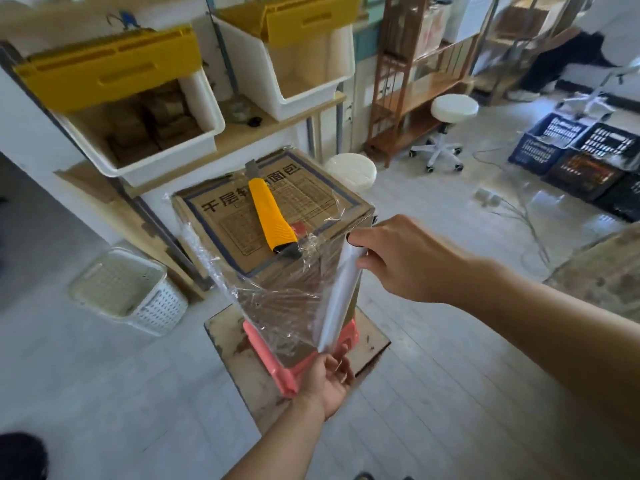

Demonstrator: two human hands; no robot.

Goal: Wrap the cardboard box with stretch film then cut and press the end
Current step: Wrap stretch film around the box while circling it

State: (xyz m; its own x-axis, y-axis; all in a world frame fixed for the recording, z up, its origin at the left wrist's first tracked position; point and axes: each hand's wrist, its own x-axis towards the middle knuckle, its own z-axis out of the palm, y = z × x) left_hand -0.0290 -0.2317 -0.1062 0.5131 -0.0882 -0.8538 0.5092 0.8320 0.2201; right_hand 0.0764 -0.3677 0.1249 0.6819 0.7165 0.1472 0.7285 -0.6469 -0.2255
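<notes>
A tall cardboard box (pixel 228 216) with printed characters stands on a pink stool (pixel 273 365) set on a wooden board (pixel 228 344). Clear stretch film (pixel 277 306) covers its near sides and clings over the top edges. A white roll of stretch film (pixel 341 292) stands upright against the box's near right corner. My right hand (pixel 405 261) grips the roll's top end. Holding the bottom end from below is my left hand (pixel 329 379). A yellow utility knife (pixel 270 216) lies on the box top, untouched.
White bins with yellow lids (pixel 114 84) sit on a shelf behind the box. A white basket (pixel 128 292) is on the floor at left, white stools (pixel 450 112) and dark crates (pixel 581 157) at right. A person bends down at far right.
</notes>
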